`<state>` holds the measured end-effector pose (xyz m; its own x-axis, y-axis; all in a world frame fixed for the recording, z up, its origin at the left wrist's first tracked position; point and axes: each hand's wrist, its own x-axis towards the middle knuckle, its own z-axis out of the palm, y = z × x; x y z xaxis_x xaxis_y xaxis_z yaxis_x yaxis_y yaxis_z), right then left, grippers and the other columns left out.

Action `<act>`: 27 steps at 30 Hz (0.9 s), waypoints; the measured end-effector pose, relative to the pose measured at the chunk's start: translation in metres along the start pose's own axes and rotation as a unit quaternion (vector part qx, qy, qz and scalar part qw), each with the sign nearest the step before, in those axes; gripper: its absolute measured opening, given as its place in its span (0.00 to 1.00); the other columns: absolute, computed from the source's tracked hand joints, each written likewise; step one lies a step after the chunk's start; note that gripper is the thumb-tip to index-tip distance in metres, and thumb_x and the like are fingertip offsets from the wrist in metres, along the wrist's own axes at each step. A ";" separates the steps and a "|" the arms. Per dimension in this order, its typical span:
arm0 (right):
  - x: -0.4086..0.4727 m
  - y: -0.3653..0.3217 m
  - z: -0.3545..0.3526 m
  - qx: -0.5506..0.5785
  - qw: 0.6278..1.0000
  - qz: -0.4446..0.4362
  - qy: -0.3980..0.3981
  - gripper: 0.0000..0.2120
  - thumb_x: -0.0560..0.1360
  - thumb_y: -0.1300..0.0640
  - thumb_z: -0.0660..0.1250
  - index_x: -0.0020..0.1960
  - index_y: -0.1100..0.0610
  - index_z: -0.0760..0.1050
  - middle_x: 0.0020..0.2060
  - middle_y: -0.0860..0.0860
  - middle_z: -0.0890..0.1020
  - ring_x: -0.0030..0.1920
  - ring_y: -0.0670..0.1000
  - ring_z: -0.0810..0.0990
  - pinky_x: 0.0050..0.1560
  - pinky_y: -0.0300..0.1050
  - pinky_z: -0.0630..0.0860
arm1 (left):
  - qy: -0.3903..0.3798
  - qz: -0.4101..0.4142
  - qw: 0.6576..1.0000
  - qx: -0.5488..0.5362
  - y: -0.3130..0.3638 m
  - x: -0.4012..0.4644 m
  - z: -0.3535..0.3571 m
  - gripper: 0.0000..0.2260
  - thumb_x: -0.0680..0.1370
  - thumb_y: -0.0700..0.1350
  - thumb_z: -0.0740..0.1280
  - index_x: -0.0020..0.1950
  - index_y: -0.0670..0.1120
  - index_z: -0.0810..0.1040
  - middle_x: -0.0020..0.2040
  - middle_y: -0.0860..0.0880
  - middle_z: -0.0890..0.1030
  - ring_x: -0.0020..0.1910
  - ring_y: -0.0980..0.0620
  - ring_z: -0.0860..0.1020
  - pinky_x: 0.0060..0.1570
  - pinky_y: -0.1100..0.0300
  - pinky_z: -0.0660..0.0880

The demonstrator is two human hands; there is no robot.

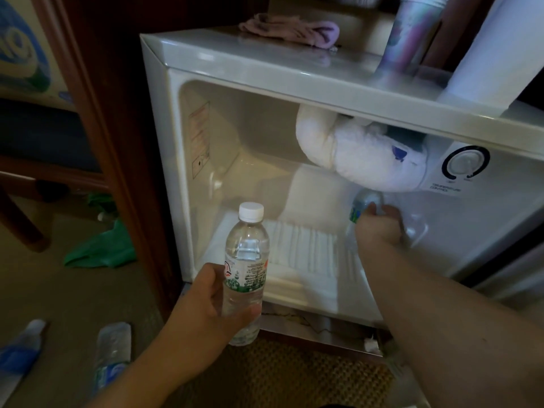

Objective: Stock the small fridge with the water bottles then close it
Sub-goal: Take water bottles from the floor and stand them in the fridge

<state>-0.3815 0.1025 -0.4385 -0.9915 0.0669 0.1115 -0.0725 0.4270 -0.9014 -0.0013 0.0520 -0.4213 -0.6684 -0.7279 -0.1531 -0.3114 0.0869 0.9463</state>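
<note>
head view: one camera, one frame
fridge (294, 69): 1, small, white, door open, cavity facing camera
bottles counted: 4 in sight — 2 in hands, 2 lying on the floor at lower left
bottle A (245, 260): clear, white cap, upright, outside the fridge just in front of its lower edge
left hand (206, 304): fingers curled round bottle A's lower half, thumb across the label
bottle B (365, 206): inside the fridge, right side, under the frosted freezer box (353, 160); blurred
right hand (379, 225): reached into the cavity, fingers wrapped on bottle B; exact finger spread couldn't be read
floor bottles: 1 with blue label (20, 348), 1 clear (113, 351), apart from each other
fridge top: 1 pink cloth (291, 29), 1 iridescent tumbler (409, 33), 1 white roll (497, 51)
temperature dial (466, 164): 1, right inner wall
green cloth (103, 245): 1, on the floor left of the fridge
</note>
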 end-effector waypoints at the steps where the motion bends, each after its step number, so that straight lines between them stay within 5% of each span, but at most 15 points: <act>1: -0.002 -0.002 0.004 -0.017 1.000 -0.014 0.014 0.20 0.81 0.45 0.63 0.65 0.58 0.74 0.63 0.61 0.79 0.64 0.63 0.77 0.62 0.53 0.72 | 0.000 0.001 1.000 0.002 0.000 -0.001 -0.001 0.23 0.71 0.49 0.81 0.59 0.60 0.73 0.54 0.69 0.82 0.53 0.66 0.82 0.47 0.68 0.80; 5: -0.014 -0.008 0.004 -0.086 0.994 -0.044 -0.047 0.21 0.85 0.52 0.59 0.77 0.53 0.65 0.67 0.62 0.75 0.65 0.64 0.76 0.60 0.51 0.70 | 0.008 -0.010 1.000 -0.009 -0.008 -0.002 -0.004 0.22 0.71 0.49 0.81 0.59 0.59 0.74 0.54 0.64 0.84 0.53 0.62 0.84 0.53 0.59 0.81; 8: -0.020 -0.007 0.010 -0.153 0.975 -0.089 -0.136 0.27 0.82 0.45 0.63 0.78 0.48 0.61 0.62 0.61 0.78 0.60 0.63 0.79 0.53 0.50 0.71 | 0.009 -0.019 1.000 -0.008 -0.010 -0.002 -0.007 0.22 0.71 0.49 0.81 0.59 0.60 0.75 0.54 0.63 0.84 0.52 0.61 0.84 0.55 0.55 0.81; 12: -0.021 -0.002 0.026 -0.312 0.894 -0.227 -0.228 0.32 0.76 0.43 0.71 0.74 0.53 0.64 0.59 0.60 0.79 0.56 0.64 0.80 0.51 0.51 0.75 | 0.021 -0.016 1.000 -0.006 -0.010 -0.001 -0.008 0.22 0.71 0.48 0.81 0.59 0.59 0.75 0.54 0.62 0.85 0.52 0.60 0.85 0.54 0.53 0.81; 15: -0.026 0.005 0.036 -0.379 0.862 -0.265 -0.207 0.29 0.78 0.45 0.68 0.73 0.56 0.64 0.61 0.61 0.77 0.55 0.64 0.80 0.47 0.52 0.73 | 0.023 -0.014 1.000 -0.010 -0.009 -0.002 -0.009 0.22 0.71 0.48 0.81 0.59 0.58 0.75 0.53 0.61 0.85 0.52 0.60 0.85 0.53 0.55 0.81; 21: -0.041 0.007 0.019 -0.137 0.984 -0.097 -0.066 0.29 0.79 0.48 0.70 0.72 0.61 0.65 0.61 0.65 0.75 0.57 0.68 0.79 0.53 0.56 0.76 | 0.035 0.000 0.999 -0.009 -0.009 -0.001 -0.012 0.23 0.70 0.46 0.82 0.58 0.57 0.75 0.54 0.61 0.85 0.52 0.60 0.85 0.52 0.57 0.80; 27: -0.038 0.009 0.004 0.051 0.998 -0.008 0.023 0.24 0.77 0.52 0.73 0.68 0.62 0.71 0.62 0.58 0.78 0.60 0.58 0.78 0.52 0.40 0.67 | 0.044 0.002 0.999 -0.022 -0.007 0.005 -0.003 0.24 0.69 0.46 0.82 0.60 0.57 0.75 0.55 0.63 0.84 0.53 0.62 0.84 0.51 0.62 0.78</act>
<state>-0.3450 0.1000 -0.4528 -0.9844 0.1035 0.1423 -0.1004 0.3341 -0.9372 -0.0002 0.0456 -0.4278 -0.6078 -0.7841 -0.1251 -0.2767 0.0615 0.9590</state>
